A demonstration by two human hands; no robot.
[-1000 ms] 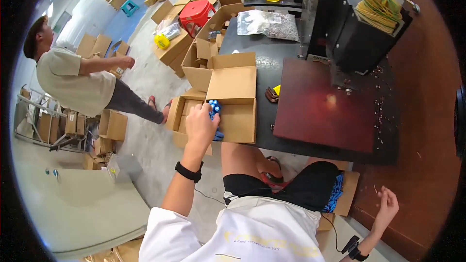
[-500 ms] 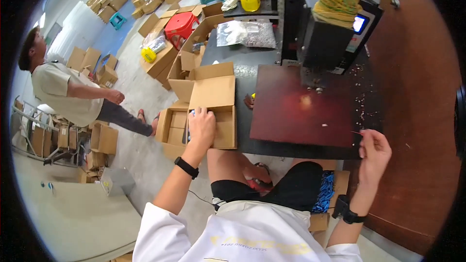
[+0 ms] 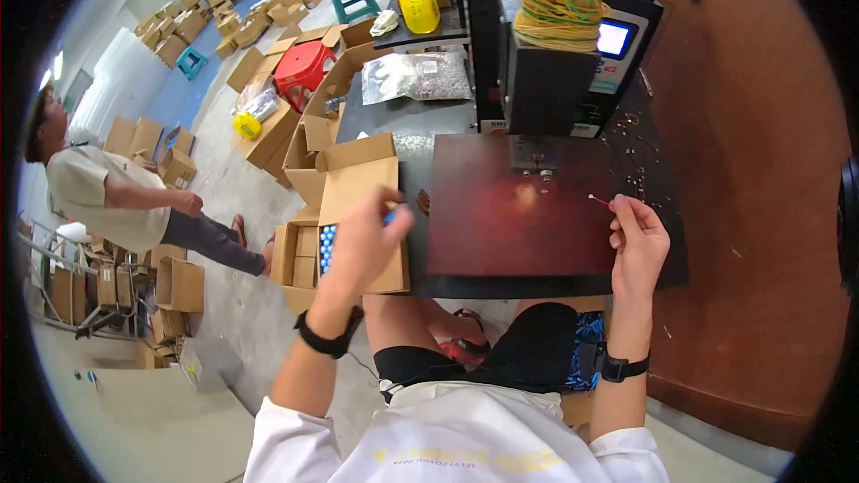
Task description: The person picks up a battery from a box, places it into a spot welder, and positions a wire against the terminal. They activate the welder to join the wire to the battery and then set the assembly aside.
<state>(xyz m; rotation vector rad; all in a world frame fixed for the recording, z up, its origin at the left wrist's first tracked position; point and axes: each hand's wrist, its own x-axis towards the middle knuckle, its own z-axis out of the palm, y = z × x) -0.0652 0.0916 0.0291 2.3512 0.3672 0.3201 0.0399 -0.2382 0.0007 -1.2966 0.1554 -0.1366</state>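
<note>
My left hand (image 3: 360, 237), partly smeared by motion, is above an open cardboard box (image 3: 394, 279) with its fingers closed on a blue battery cell (image 3: 390, 216), of which only a bit shows. More blue cells (image 3: 327, 246) with shiny ends stand in the box beside my wrist. Over the right edge of the dark red work plate (image 3: 483, 241), my right hand (image 3: 638, 237) pinches a short thin red wire (image 3: 601, 201) with a pale tip. Behind the plate stands a black machine (image 3: 550, 80) with small metal tips (image 3: 537, 175) pointing down.
Short wires (image 3: 637, 156) lie scattered right of the machine. A bag of small parts (image 3: 438, 78) and a yellow bottle (image 3: 418, 4) are farther back. Blue pieces (image 3: 586, 340) fill a box by my right thigh. A person (image 3: 116, 188) walks at the left among cardboard boxes.
My left hand has risen out of the box and moved right with a blue cell. My right hand has brought the wire in over the plate. The view has shifted a little.
</note>
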